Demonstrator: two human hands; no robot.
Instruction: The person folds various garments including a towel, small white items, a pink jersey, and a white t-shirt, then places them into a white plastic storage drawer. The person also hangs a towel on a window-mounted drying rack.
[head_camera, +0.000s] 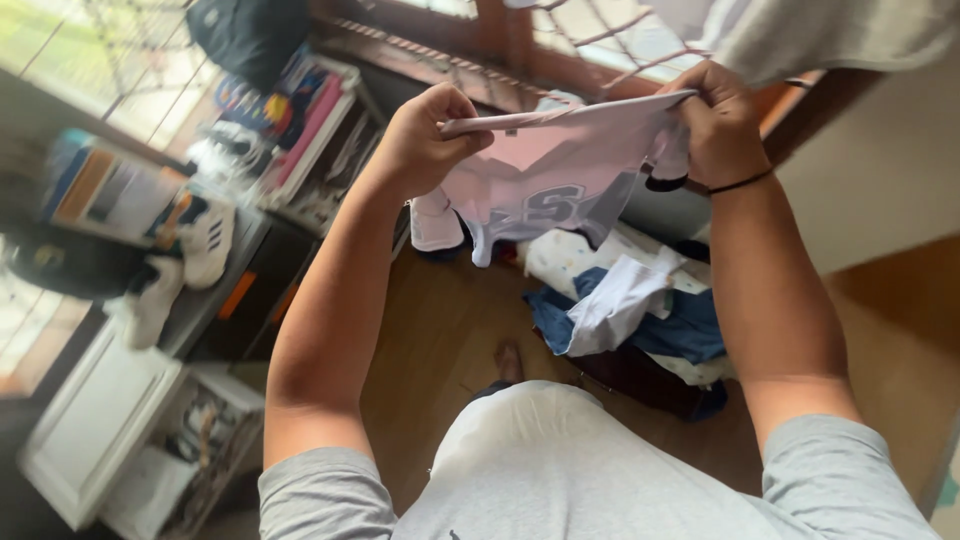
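1 pale lilac garment with grey panels, held up at chest height before a window, top edge stretched taut between 2 fists. Left hand closed on the left end of the edge; right hand, a black band at the wrist, closed on the right end. Judged light, soft, limp and not fragile; hangs slack below the grip, best held at seams or shoulder edge. Below: heap of clothes on the wooden floor. Left: low shelf carrying white sneakers.
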